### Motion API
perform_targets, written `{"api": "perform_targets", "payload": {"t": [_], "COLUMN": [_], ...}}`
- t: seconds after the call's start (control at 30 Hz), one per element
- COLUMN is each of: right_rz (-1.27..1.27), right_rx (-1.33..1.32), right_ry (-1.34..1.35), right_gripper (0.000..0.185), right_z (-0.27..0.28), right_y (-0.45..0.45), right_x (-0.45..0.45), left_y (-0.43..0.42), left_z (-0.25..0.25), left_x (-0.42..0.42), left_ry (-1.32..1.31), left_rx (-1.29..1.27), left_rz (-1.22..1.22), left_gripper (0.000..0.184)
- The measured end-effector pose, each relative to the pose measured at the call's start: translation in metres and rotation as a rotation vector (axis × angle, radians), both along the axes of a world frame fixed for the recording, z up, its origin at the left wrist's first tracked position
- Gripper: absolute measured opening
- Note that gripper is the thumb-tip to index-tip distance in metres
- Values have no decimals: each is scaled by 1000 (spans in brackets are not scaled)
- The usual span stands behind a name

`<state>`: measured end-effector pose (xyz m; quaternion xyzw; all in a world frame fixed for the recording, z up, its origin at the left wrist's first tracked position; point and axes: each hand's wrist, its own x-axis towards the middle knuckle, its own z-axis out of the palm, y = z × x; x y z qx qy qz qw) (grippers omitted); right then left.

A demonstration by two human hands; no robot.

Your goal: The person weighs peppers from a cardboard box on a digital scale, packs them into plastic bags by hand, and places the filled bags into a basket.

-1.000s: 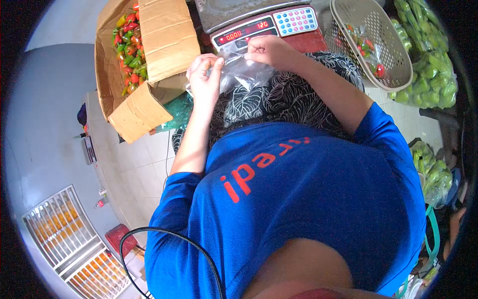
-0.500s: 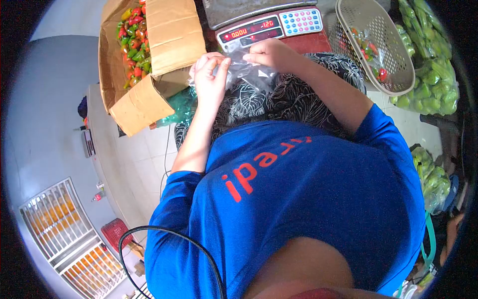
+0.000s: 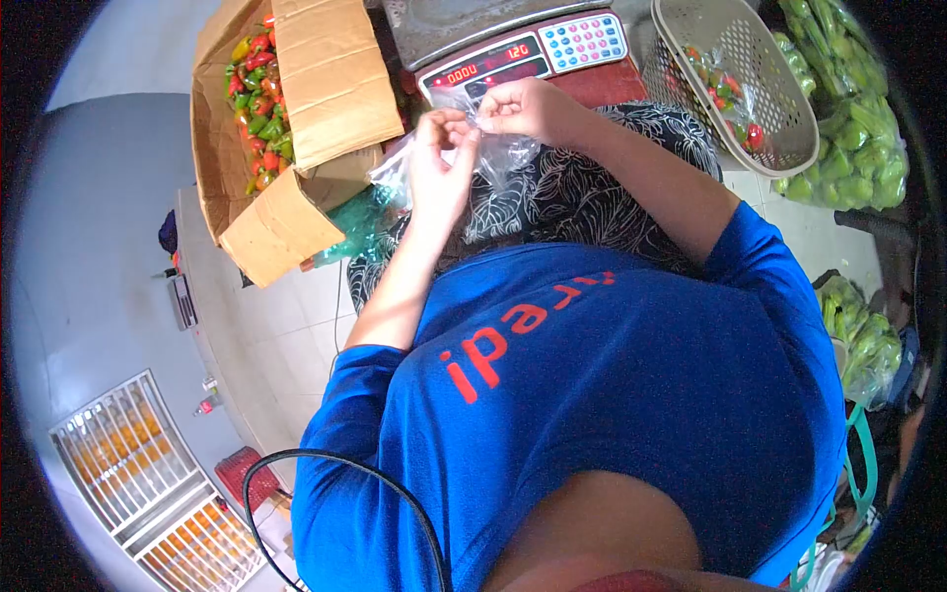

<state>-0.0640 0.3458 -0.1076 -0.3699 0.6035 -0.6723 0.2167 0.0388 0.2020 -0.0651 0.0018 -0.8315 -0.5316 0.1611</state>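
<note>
Both of my hands meet over my lap, just in front of the scale. My left hand (image 3: 443, 163) has its fingers curled round one side of a clear plastic bag (image 3: 508, 158). Thumb and fingertips of my right hand (image 3: 523, 109) pinch the same bag close beside the left fingers. The thin bag looks crumpled and hangs over the black patterned cloth (image 3: 612, 187) on my lap. Behind the hands stands the digital scale (image 3: 582, 41), its red display lit. An open cardboard box (image 3: 330, 84) of red and green peppers (image 3: 260, 109) is at the left.
A beige plastic basket (image 3: 797, 148) at the right holds bagged peppers. Bags of green vegetables (image 3: 853, 163) lie beyond it, with another bag (image 3: 863, 340) lower down. Green plastic (image 3: 363, 222) lies below the box. A black cable (image 3: 340, 456) loops near my left arm.
My left hand has moved right, closer to my right hand. The bag has shifted and now spreads out left of the left fingers. Both hands still hold it.
</note>
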Motion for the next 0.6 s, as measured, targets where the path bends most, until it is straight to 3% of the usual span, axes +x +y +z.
{"api": "perform_targets", "payload": {"t": [0.27,0.37,0.6], "right_rz": [-33,-14,-48], "right_rx": [130,93,181], "right_ry": [134,130,96], "right_gripper": [22,9,11], "right_z": [7,16,16], "right_y": [5,6,5], "right_x": [-2,3,3], "left_y": [5,2,3], "left_z": [-4,-8,-8], "left_x": [4,4,3], "left_ry": [-80,-88,-67], "left_rx": [30,-15,112], "left_rz": [-23,-13,-9], "left_gripper": [21,21,17]}}
